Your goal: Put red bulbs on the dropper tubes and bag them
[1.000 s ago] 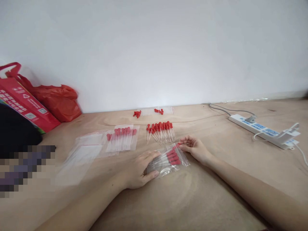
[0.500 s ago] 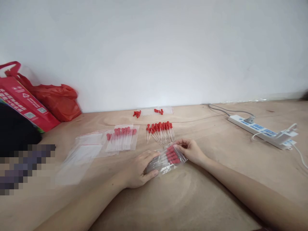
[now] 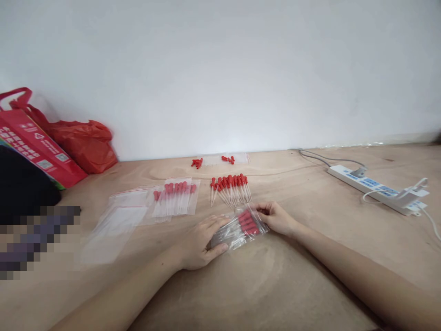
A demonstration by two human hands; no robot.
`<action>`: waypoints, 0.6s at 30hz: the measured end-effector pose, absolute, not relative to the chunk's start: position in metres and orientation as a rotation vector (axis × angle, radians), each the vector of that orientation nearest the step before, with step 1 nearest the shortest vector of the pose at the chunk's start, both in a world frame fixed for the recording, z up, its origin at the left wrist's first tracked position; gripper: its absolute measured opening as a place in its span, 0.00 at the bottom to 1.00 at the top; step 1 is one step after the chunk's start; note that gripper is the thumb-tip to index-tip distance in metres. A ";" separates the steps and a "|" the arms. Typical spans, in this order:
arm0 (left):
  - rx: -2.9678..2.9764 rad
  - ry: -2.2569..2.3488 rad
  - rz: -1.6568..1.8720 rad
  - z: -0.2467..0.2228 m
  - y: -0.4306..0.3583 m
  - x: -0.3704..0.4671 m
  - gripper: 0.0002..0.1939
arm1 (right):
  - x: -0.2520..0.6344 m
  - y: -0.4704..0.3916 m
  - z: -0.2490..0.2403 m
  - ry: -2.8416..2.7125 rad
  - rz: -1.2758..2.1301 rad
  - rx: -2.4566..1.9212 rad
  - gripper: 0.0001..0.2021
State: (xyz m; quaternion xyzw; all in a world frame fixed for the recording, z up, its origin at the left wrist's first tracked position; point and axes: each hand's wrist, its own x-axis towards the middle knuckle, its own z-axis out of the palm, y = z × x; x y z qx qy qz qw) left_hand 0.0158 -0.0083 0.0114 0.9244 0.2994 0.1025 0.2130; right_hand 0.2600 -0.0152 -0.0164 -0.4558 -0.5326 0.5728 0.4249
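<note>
A clear zip bag (image 3: 234, 239) holding several glass droppers with red rubber bulbs (image 3: 248, 224) lies on the table in front of me. My left hand (image 3: 203, 241) grips its left end, thumb on the near side and fingers on the far side. At the bag's upper right edge, beside the bulbs, my right hand (image 3: 274, 218) pinches the plastic between thumb and fingers. Just beyond the bag is a row of loose droppers (image 3: 230, 188), bulbs pointing away from me. Left of them, filled zip bags (image 3: 177, 197) overlap one another.
Flat, seemingly unfilled zip bags (image 3: 119, 225) are spread at left. Loose red bulbs (image 3: 197, 163) and a clear bag (image 3: 213, 159) lie near the wall. Red shopping bags (image 3: 86, 145) stand at far left. A white power strip (image 3: 375, 189) with cables sits at right.
My right hand has shifted slightly along the bag's edge, its fingers now curled closer together. My left hand stays on the bag's left end.
</note>
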 end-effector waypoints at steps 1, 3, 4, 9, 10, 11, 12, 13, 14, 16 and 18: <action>2.568 0.830 0.286 0.012 -0.008 0.016 0.26 | 0.259 -0.016 -0.014 -1.313 1.456 -1.114 0.18; 2.577 0.826 0.296 0.012 -0.008 0.016 0.25 | 0.259 -0.016 -0.011 -1.290 1.453 -1.151 0.18; 2.583 0.823 0.305 0.012 -0.008 0.016 0.25 | 0.260 -0.016 -0.010 -1.279 1.432 -1.199 0.18; 2.627 0.814 0.292 0.010 -0.008 0.015 0.24 | 0.259 -0.019 -0.008 -1.198 1.491 -1.130 0.17; 2.641 0.810 0.285 0.009 -0.008 0.015 0.24 | 0.259 -0.020 -0.008 -1.189 1.530 -1.085 0.19; 2.655 0.807 0.277 0.009 -0.007 0.015 0.23 | 0.259 -0.020 -0.008 -1.182 1.558 -1.057 0.20; 2.667 0.807 0.270 0.009 -0.007 0.015 0.22 | 0.259 -0.020 -0.008 -1.179 1.574 -1.043 0.20; 2.677 0.808 0.258 0.008 -0.007 0.015 0.22 | 0.260 -0.020 -0.008 -1.177 1.580 -1.040 0.21; 2.684 0.810 0.250 0.008 -0.007 0.015 0.22 | 0.260 -0.019 -0.009 -1.180 1.579 -1.047 0.21; 2.691 0.812 0.242 0.007 -0.006 0.015 0.24 | 0.262 -0.018 -0.009 -1.196 1.557 -1.092 0.21; 2.687 0.807 0.247 0.006 -0.006 0.015 0.25 | 0.263 -0.018 -0.010 -1.217 1.520 -1.156 0.20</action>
